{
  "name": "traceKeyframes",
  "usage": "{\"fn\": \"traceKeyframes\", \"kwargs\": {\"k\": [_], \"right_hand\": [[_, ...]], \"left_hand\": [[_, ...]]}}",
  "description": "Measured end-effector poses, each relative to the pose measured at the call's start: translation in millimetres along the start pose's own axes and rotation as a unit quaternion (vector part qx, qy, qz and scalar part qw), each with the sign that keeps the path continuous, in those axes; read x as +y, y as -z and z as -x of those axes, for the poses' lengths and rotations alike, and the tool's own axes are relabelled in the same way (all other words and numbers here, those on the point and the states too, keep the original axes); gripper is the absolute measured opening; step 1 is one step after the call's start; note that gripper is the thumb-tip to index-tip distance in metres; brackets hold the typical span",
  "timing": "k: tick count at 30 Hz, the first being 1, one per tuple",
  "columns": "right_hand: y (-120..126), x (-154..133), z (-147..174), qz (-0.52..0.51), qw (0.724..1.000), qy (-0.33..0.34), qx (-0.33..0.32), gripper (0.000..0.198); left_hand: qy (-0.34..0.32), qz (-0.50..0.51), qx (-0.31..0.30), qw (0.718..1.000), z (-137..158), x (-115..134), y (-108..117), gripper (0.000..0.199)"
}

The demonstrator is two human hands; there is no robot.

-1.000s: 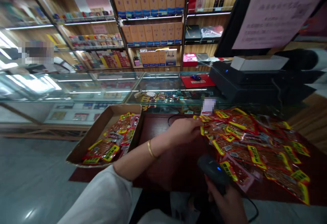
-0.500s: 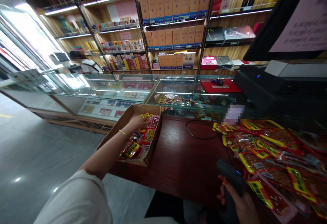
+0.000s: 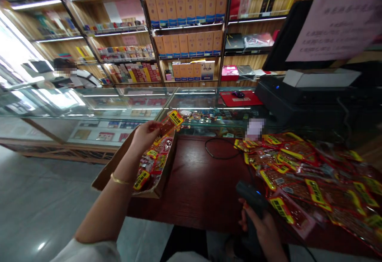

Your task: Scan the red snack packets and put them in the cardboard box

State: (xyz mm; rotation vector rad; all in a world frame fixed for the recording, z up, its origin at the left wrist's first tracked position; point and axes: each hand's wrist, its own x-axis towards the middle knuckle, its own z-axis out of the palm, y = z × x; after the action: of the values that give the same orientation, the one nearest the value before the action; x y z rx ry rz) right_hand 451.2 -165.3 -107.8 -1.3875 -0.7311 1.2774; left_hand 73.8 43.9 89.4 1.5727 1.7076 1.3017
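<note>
My left hand [image 3: 146, 135] pinches a snack packet [image 3: 170, 123] with a yellow and red label, raised above the far end of an open cardboard box [image 3: 155, 192]. Several similar packets [image 3: 152, 161] lie inside that box. At the lower right, my right hand [image 3: 259, 224] is wrapped round the handle of a dark barcode scanner [image 3: 252, 196] showing a small blue light. A large heap of red and yellow snack packets [image 3: 301, 170] covers the counter to the right of the scanner.
Between box and heap runs the dark wooden counter [image 3: 197, 174], with a looped black cable [image 3: 221, 156] on it. Behind stand a glass display case [image 3: 125, 108], a mouse on a red mat [image 3: 238, 102] and a monitor [image 3: 283, 39]. A person [image 3: 77, 75] is at the far left.
My left hand has lifted a snack packet up out of the box. The view has turned slightly to the right. My right hand still grips the scanner.
</note>
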Motion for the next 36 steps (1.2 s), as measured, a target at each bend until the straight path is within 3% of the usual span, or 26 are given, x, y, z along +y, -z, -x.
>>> {"fn": "traceKeyframes", "kwargs": {"k": [3, 6, 8, 10, 12, 13, 15, 18, 22, 26, 28, 33, 36], "right_hand": [[-4.2, -1.6, -2.1, 0.001, 1.000, 0.005, -0.023, 0.063], [-6.2, -2.1, -4.1, 0.012, 1.000, 0.003, -0.016, 0.066], [-7.1, -2.4, -3.1, 0.026, 1.000, 0.009, -0.009, 0.066], [-8.2, -3.2, -0.1, 0.050, 0.999, 0.019, -0.010, 0.063], [-9.4, -4.4, 3.4, 0.072, 0.997, 0.033, -0.007, 0.058], [-9.9, -5.0, 4.9, 0.079, 0.996, 0.038, -0.007, 0.057], [-10.9, -6.2, 6.3, 0.084, 0.995, 0.043, -0.004, 0.057], [-12.8, -8.5, 5.2, 0.086, 0.996, 0.033, -0.005, 0.059], [-16.4, -14.5, 4.8, 0.068, 0.998, 0.008, -0.001, 0.062], [-17.7, -18.5, 9.0, 0.063, 0.998, -0.007, 0.018, 0.059], [-17.0, -19.0, 11.5, 0.075, 0.997, -0.005, 0.027, 0.057], [-17.4, -27.1, 17.3, 0.148, 0.985, 0.046, 0.078, 0.054], [-20.3, -39.2, 22.5, 0.194, 0.974, 0.069, 0.095, 0.053]], "left_hand": [[0.009, 0.235, -0.047, 0.971, 30.2, 24.1, -40.4, 0.030], [0.099, 0.414, -0.158, 0.891, 61.8, 30.8, -109.7, 0.020], [0.208, 0.464, -0.241, 0.826, 76.1, 25.1, -156.6, 0.025], [0.301, 0.498, -0.296, 0.757, 83.0, 14.5, -191.7, 0.047], [0.342, 0.533, -0.316, 0.707, 84.3, 2.5, -210.2, 0.069], [0.340, 0.546, -0.318, 0.696, 83.8, -3.1, -213.5, 0.073], [0.316, 0.558, -0.317, 0.699, 81.7, -12.7, -212.1, 0.059], [0.285, 0.549, -0.297, 0.727, 78.5, -23.5, -204.8, 0.031], [0.274, 0.526, -0.257, 0.763, 77.6, -33.7, -213.0, 0.041], [0.297, 0.504, -0.175, 0.792, 84.1, -39.4, -235.0, 0.048], [0.324, 0.506, -0.162, 0.783, 88.1, -40.1, -241.3, 0.049], [0.350, 0.568, -0.194, 0.719, 93.1, -37.3, -239.3, 0.047], [0.336, 0.589, -0.196, 0.708, 93.7, -35.7, -236.5, 0.050]]}}
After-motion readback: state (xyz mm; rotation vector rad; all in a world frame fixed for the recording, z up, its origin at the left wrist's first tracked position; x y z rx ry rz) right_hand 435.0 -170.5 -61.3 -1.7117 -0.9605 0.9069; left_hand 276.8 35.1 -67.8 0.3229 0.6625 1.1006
